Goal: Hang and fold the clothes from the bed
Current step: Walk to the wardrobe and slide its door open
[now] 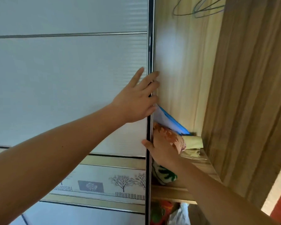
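I face a wardrobe with a pale sliding door. My left hand lies flat on the door at its right edge, with the fingers reaching over the dark frame. Lower down, my right hand holds the same edge: the thumb is on the door's front and the fingers are hidden behind it. Folded clothes sit on the shelf inside: a blue and white piece, an orange-patterned cloth against my right hand, a yellowish cloth and a green and white one.
Blue wire hangers hang at the top of the open wardrobe section. A wood-grain side panel bounds it on the right. On the lower shelf are red and green items and a plastic bag.
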The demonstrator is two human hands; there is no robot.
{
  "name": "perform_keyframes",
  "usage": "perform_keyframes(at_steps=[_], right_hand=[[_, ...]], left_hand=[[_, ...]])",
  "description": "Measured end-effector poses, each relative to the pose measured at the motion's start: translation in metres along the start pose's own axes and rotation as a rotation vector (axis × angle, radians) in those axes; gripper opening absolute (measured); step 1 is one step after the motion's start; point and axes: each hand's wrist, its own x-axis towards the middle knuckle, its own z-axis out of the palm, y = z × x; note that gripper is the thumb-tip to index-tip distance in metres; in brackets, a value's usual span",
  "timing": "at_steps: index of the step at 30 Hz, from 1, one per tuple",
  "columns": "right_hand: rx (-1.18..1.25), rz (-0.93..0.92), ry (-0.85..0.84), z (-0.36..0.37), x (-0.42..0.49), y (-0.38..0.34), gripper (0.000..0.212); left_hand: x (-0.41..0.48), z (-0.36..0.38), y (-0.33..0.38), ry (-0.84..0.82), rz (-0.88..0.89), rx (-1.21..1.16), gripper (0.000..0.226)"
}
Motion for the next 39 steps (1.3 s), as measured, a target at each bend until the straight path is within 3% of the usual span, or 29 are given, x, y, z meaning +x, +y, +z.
perform_keyframes(at_steps=[5, 9, 12, 23, 39], right_hand=[[-0.015, -0.09, -0.09, 0.026, 0.019, -0.043, 0.045], [-0.063, -0.141, -0.08, 0.053, 0.038, -0.07, 0.06], [-0.05, -0.152, -0.127, 0.066, 0.048, -0.091, 0.053], [-0.386, -0.33, -0.031, 0.103, 0.07, -0.135, 0.06], [-0.243, -0.381, -0.105, 0.124, 0.085, -0.153, 0.058]], left_hand=[[-0.049, -0.008, -0.029, -0.112, -0.064, 0.056, 0.047], [-0.083, -0.01, -0.048, -0.198, -0.105, 0.124, 0.047], [-0.102, -0.012, -0.061, -0.235, -0.128, 0.131, 0.049], [-0.148, -0.009, -0.096, -0.302, -0.181, 0.135, 0.048], [-0.173, -0.009, -0.116, -0.381, -0.19, 0.158, 0.047]])
